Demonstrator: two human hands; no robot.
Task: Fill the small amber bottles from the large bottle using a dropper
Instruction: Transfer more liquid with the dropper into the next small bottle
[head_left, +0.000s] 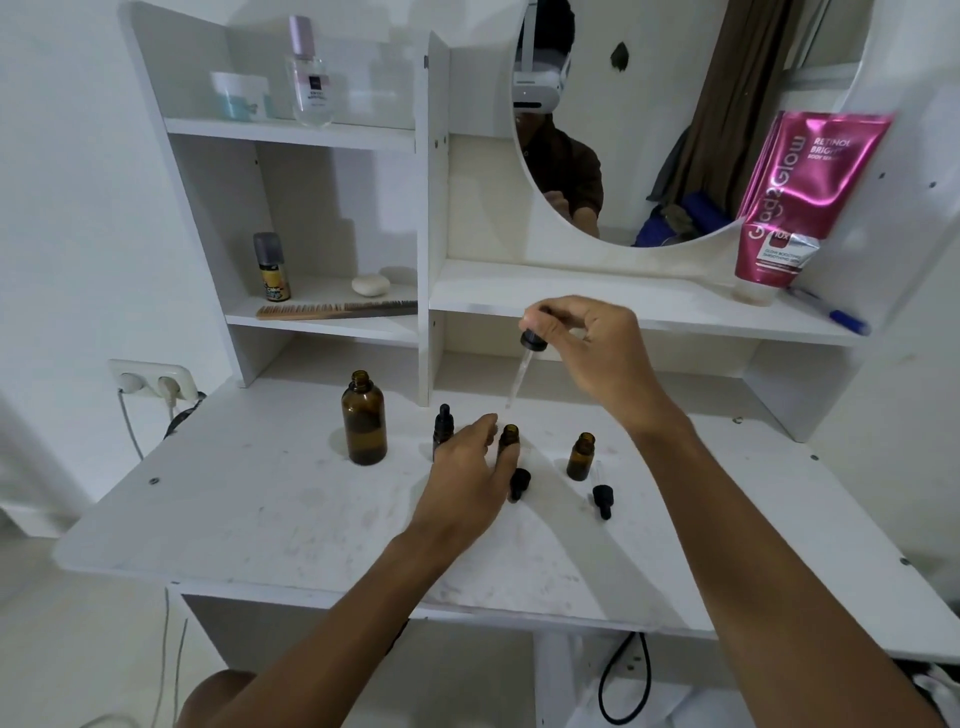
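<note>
Head view: the right hand pinches the dropper by its bulb, with the tip hanging just above the mid bottle. The left hand steadies that bottle between thumb and fingers. Left of this hand, the capped bottle looks finished. To its right, the open bottle likely waits. The big bottle stands open, farther left. The shelf runs close behind the right hand, and loose caps crowd the left fingers.

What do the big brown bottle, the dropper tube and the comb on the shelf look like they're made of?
Big brown bottle: probably glass, glossy and translucent amber. Dropper tube: clear and see-through, likely glass, possibly plastic. Comb: seemingly wood, matte light-brown, no shine.
</note>
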